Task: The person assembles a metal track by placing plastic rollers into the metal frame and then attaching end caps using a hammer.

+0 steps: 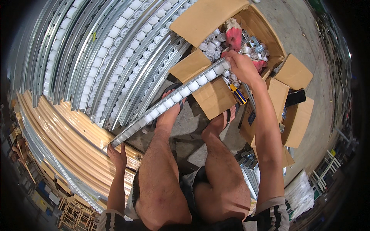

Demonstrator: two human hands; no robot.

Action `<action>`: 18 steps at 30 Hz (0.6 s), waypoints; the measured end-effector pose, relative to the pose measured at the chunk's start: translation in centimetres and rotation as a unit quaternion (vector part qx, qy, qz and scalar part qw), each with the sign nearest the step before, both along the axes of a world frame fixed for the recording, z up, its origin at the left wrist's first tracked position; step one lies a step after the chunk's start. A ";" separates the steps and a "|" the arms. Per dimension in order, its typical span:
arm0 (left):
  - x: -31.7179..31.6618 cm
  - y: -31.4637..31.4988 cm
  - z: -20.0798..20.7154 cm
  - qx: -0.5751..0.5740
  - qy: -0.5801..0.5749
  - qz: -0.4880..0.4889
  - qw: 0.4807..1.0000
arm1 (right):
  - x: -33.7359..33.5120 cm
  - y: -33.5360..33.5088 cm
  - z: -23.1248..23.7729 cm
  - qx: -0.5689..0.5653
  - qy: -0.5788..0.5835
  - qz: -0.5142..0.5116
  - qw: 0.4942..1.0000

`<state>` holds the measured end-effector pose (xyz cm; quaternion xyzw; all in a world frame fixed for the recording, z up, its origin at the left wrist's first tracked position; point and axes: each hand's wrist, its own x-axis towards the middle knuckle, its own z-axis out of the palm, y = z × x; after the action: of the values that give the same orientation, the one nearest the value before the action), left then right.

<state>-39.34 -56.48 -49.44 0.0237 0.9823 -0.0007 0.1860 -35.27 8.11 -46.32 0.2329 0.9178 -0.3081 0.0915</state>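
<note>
A long metal roller track (168, 101) with a row of white rollers slants across my legs, from the lower left up to the right. My right hand (243, 67) is closed round its upper end, over an open cardboard box (211, 101). At the lower end my left hand (116, 156) grips the track between thumb and fingers. Inside the box lie loose white rollers (211, 49), small metal parts (257, 46) and red-and-white work gloves (233, 35). A yellow-and-blue screwdriver (238, 93) rests by the box's near side, close below my right hand.
Many similar roller tracks (104, 52) lie side by side at the left. Nearer are wrapped beige tubes (73, 133). A second open carton (298, 127) stands at the right, with a dark phone-like object (295, 98) on it. Metal rails (248, 169) lie beside my right leg.
</note>
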 end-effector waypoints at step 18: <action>1.1 1.3 1.4 0.068 0.063 0.035 0.995 | 0.9 -12.9 -0.1 -0.075 0.085 -0.014 0.993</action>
<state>-38.25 -55.21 -48.01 0.0016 0.9900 0.0716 0.1215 -34.41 -4.77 -46.41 0.2111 0.8933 -0.3959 0.0260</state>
